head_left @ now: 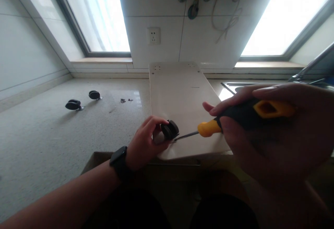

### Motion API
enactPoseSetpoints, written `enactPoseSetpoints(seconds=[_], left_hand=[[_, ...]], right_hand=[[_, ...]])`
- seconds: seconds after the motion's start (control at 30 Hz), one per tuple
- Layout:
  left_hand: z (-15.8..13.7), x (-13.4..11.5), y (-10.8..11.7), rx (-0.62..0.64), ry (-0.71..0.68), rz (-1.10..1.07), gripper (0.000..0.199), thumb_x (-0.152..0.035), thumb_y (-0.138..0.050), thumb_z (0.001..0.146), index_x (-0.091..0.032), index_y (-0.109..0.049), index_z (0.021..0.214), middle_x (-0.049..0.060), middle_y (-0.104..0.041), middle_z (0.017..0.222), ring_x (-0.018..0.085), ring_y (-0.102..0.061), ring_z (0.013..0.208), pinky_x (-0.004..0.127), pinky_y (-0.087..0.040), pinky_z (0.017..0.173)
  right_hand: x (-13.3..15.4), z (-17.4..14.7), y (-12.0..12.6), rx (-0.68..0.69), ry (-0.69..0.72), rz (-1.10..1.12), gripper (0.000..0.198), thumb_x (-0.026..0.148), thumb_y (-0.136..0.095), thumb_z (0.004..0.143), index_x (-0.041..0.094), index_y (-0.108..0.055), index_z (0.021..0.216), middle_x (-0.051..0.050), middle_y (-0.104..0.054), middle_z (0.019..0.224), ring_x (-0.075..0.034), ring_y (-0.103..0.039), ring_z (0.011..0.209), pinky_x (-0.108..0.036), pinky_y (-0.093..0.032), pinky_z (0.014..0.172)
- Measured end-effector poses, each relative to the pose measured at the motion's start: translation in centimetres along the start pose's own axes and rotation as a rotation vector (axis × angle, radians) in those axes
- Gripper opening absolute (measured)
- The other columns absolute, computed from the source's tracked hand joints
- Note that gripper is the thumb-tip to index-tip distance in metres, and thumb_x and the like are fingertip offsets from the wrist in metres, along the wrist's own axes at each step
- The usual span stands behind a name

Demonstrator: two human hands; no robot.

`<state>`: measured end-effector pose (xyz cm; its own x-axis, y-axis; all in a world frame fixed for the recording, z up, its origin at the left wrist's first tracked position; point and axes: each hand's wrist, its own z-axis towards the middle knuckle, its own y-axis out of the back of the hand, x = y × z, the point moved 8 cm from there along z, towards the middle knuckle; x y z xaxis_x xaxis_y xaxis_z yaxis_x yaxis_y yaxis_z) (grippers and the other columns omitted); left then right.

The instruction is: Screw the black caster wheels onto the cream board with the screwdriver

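Note:
A pale rectangular board (180,100) lies on the counter, its near end at the counter's front edge. At its near left corner stands a black caster wheel (170,129), gripped by the fingers of my left hand (146,138). My right hand (271,142) is closed around a screwdriver (208,128) with a yellow and black handle. The metal shaft points left, and its tip meets a small screw beside the caster's base. How deep the screw sits is too small to tell.
Two more caster wheels (73,104) lie on the speckled counter (33,131) at left. Several loose screws (123,101) sit left of the board. Behind is a tiled wall with a socket (153,35). A sink (232,88) is at right.

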<state>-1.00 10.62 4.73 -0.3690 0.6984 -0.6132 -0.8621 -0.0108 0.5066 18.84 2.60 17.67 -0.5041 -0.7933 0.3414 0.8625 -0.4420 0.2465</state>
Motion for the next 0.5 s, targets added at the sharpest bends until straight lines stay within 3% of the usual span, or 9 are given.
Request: enactPoseSetpoints(seconds=[0.17, 0.27, 0.4, 0.5], left_hand=[[-0.1, 0.2, -0.1, 0.013, 0.011, -0.02, 0.048, -0.014, -0.083, 0.078, -0.024, -0.059, 0.118, 0.004, -0.062, 0.107, 0.017, -0.059, 0.087, 0.031, -0.052, 0.08], [-0.1, 0.1, -0.1, 0.007, 0.005, -0.021, 0.048, -0.014, -0.083, 0.078, -0.024, -0.058, 0.118, 0.004, -0.062, 0.107, 0.018, -0.06, 0.089, 0.033, -0.054, 0.081], [-0.1, 0.0, -0.1, 0.0, 0.004, -0.018, 0.048, -0.012, -0.082, 0.078, -0.024, -0.058, 0.118, 0.005, -0.062, 0.109, 0.018, -0.061, 0.092, 0.034, -0.054, 0.082], [-0.1, -0.1, -0.1, -0.002, -0.003, -0.008, 0.049, -0.011, -0.082, 0.078, -0.023, -0.057, 0.119, 0.005, -0.062, 0.109, 0.018, -0.061, 0.093, 0.034, -0.054, 0.083]], right_hand=[[0.5, 0.6, -0.9, 0.078, -0.051, -0.046, 0.038, 0.015, -0.074, 0.081, 0.031, -0.06, 0.112, -0.004, -0.067, 0.1, -0.024, -0.072, 0.088, -0.044, -0.065, 0.076], [1.0, 0.9, -1.2, 0.24, -0.038, -0.132, 0.044, 0.022, -0.071, 0.085, 0.031, -0.055, 0.126, -0.007, -0.067, 0.111, -0.026, -0.071, 0.094, -0.043, -0.064, 0.076], [1.9, 1.7, -1.1, 0.428, 0.051, -0.3, 0.06, 0.021, -0.063, 0.089, 0.031, -0.044, 0.145, -0.008, -0.064, 0.131, -0.026, -0.067, 0.111, -0.042, -0.06, 0.092], [2.2, 2.6, -1.3, 0.507, 0.069, -0.403, 0.053, 0.027, -0.06, 0.095, 0.026, -0.045, 0.146, -0.009, -0.064, 0.133, -0.024, -0.068, 0.107, -0.036, -0.06, 0.087]])
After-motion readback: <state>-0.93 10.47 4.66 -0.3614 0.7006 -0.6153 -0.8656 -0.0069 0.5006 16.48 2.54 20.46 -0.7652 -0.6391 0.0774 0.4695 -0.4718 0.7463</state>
